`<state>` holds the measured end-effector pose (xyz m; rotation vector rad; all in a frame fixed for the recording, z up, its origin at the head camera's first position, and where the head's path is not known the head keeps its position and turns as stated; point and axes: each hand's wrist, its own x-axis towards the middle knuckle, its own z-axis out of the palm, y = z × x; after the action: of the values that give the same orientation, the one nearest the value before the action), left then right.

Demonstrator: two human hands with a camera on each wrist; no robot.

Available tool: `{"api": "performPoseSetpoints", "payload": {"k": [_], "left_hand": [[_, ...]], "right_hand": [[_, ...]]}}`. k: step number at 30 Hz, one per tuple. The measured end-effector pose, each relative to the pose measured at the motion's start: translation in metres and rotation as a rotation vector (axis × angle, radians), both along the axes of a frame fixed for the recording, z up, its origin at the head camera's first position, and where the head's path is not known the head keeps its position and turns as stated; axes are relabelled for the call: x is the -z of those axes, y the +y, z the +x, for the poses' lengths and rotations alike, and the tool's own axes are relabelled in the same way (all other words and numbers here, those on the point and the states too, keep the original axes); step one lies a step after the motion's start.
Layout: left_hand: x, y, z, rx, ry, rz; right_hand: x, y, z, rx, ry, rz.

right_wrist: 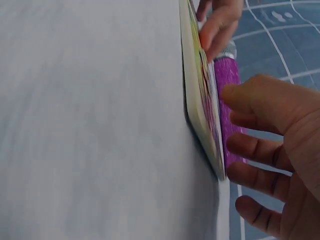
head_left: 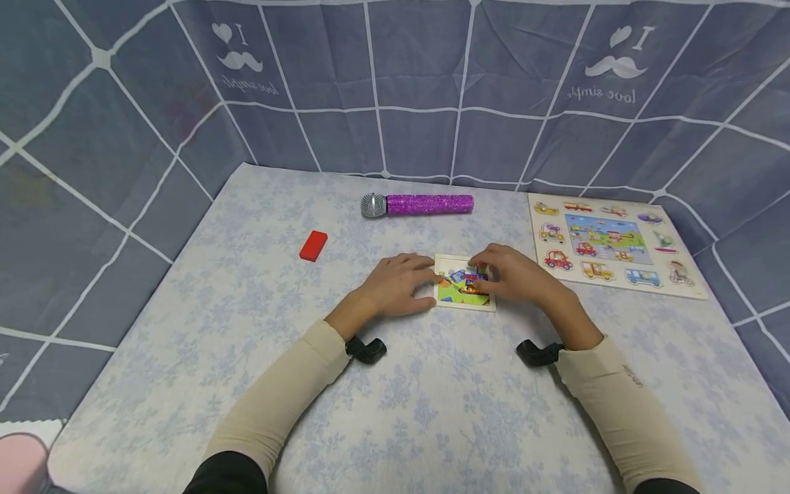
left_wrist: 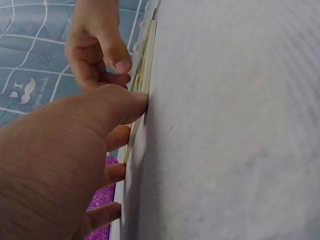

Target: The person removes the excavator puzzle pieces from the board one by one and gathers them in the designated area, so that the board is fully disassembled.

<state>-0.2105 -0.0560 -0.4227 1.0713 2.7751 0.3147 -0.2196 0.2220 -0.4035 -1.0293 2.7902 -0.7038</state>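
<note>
A small picture puzzle in a pale frame (head_left: 449, 298) lies flat on the table, its colourful pieces partly hidden by the fingers. My left hand (head_left: 398, 285) rests along its left side, and the thumb (left_wrist: 137, 99) touches the frame's edge in the left wrist view. Over the puzzle's right side hovers my right hand (head_left: 509, 274), fingers loosely bent. In the right wrist view, no piece shows between the right thumb (right_wrist: 245, 97) and fingers, which stand slightly off the puzzle's surface.
A purple glitter microphone (head_left: 426, 204) lies behind the puzzle. To the left is a red block (head_left: 313, 245). A larger vehicle puzzle board (head_left: 607, 283) lies at the right rear. Grey checked cloth (head_left: 420, 82) hangs behind the flowered tabletop (head_left: 395, 412).
</note>
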Motion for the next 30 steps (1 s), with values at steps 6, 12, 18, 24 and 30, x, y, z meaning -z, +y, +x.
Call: {"api": "performPoseSetpoints", "payload": {"k": [6,12,18,24,30], "left_hand": [[-0.001,-0.001,0.000,0.003,-0.002,0.001],[0.000,0.001,0.001,0.000,-0.007,-0.002],[-0.001,0.001,0.002,-0.007,0.007,-0.001],[0.001,0.001,0.003,0.005,0.018,0.014],[0.001,0.001,0.002,0.001,0.025,0.011]], "right_hand": [[0.001,-0.012,-0.004,-0.045,0.011,0.059],[0.001,-0.015,-0.005,-0.024,0.054,0.115],[-0.001,-0.016,-0.003,0.016,0.090,0.119],[0.000,-0.006,0.001,0.007,0.023,-0.075],[-0.009,0.025,0.012,0.105,-0.057,-0.271]]}}
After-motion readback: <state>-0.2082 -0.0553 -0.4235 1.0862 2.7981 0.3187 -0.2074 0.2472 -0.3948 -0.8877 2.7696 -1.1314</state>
